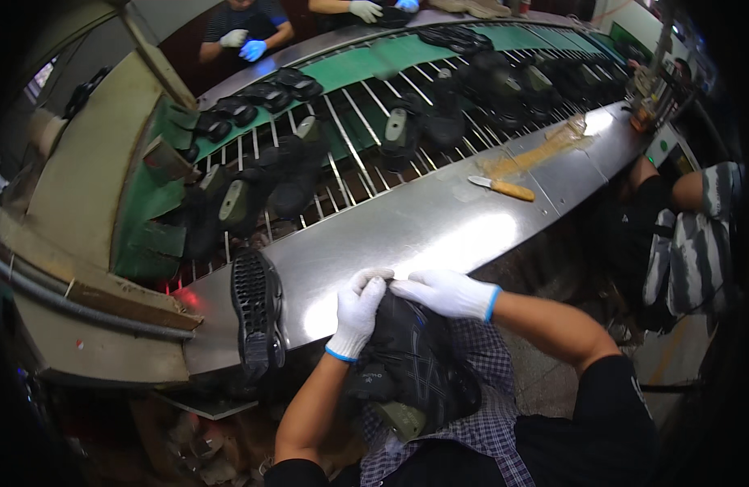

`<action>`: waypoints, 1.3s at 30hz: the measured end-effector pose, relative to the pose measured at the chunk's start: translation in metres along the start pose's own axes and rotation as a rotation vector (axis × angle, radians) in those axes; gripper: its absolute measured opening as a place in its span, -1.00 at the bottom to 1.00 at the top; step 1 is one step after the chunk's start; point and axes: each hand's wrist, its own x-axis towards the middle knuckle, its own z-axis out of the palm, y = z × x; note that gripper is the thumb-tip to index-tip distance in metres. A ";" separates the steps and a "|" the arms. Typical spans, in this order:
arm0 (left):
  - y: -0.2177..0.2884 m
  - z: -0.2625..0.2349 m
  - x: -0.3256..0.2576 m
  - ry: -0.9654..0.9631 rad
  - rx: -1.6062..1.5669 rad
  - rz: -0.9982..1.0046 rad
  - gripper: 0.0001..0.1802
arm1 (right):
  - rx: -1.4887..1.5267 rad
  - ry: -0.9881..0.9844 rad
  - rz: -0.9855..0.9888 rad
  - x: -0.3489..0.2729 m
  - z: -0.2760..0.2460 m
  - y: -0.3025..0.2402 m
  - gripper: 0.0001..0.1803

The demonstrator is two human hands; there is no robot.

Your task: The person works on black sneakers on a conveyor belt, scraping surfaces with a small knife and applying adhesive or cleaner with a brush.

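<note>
Shoe (black, w/ an olive block at its near end) is up in both hands, off the bench, in front of the apron. L hand pinches the far tip btwn thumb & fingers; R hand presses its fingertips at the same tip from the other side, exact hold hard to see. Main risk, I'd say: all the grip's at one end, so the near end could swing or drop if the knit gloves slip, esp. if the apron isn't taking any weight (can't tell). Sole lies gridded face up at the bench's L end, near end seemingly jutting past the edge, so a stray L forearm could prob. tip it off. Knife lies loose farther R, blade bare, just beside a brown patch; a blind R reach might cut a glove. Beyond, the rack is crowded w/ black shoes, so careless placing there could scuff or topple neighbours.
</note>
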 end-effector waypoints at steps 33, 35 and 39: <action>0.106 0.066 -0.050 -0.056 0.948 0.992 -0.39 | 0.662 0.588 -0.036 -0.141 -0.017 -0.018 -0.29; 0.097 0.070 -0.050 -0.114 0.951 1.036 -0.43 | 0.648 0.593 0.007 -0.146 -0.018 -0.018 -0.29; 0.111 0.077 -0.049 -0.182 0.962 1.045 -0.71 | 0.407 0.512 0.185 -0.150 -0.036 -0.016 -0.36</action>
